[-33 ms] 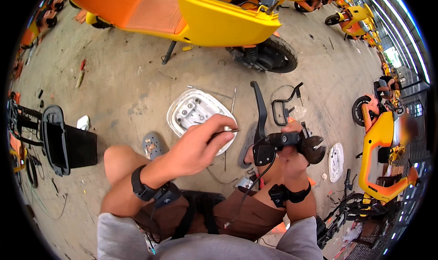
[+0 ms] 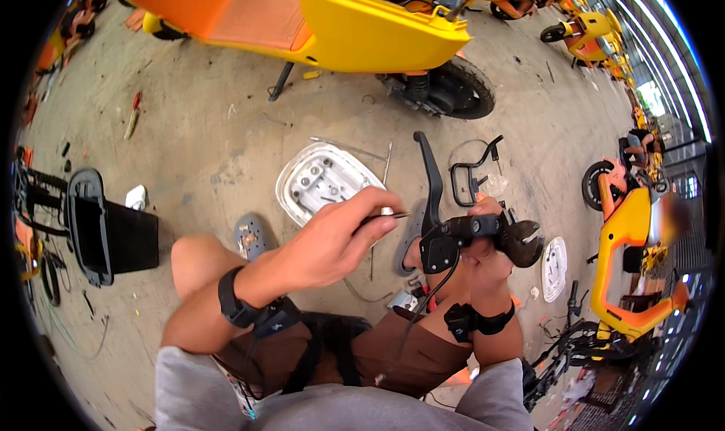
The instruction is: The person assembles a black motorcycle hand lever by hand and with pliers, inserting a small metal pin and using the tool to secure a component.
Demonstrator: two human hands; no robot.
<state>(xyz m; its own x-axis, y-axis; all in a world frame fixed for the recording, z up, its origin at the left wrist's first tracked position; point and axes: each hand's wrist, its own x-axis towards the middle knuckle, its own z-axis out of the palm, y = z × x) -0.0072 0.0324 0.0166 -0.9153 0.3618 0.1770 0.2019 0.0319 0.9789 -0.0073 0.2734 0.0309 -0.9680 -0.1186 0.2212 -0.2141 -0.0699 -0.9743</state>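
My left hand (image 2: 341, 238) is closed in a pinch, palm turned inward. A thin dark pointed piece (image 2: 400, 215) sticks out from its fingertips, with a small whitish bit beside it; its kind I cannot make out. My right hand (image 2: 487, 268) grips a black brake lever assembly (image 2: 440, 251), held upright over my right leg. Its long lever blade (image 2: 429, 170) points up and away, and a black cable (image 2: 417, 318) hangs from the housing. At the assembly's right end is a round dark dome (image 2: 521, 244). The left fingertips are just left of the lever, apart from it.
A white oval shell (image 2: 298, 165) with fittings lies on the floor ahead. Beyond stands a yellow-orange scooter (image 2: 362, 34). A black bin (image 2: 132, 242) is at left, a bent black metal frame (image 2: 461, 185) and a white panel (image 2: 555, 268) at right. More scooters line the right side.
My left hand has shifted slightly right, nearer the brake lever, and the whitish bit between its fingers now shows. My right hand with the assembly has barely moved.
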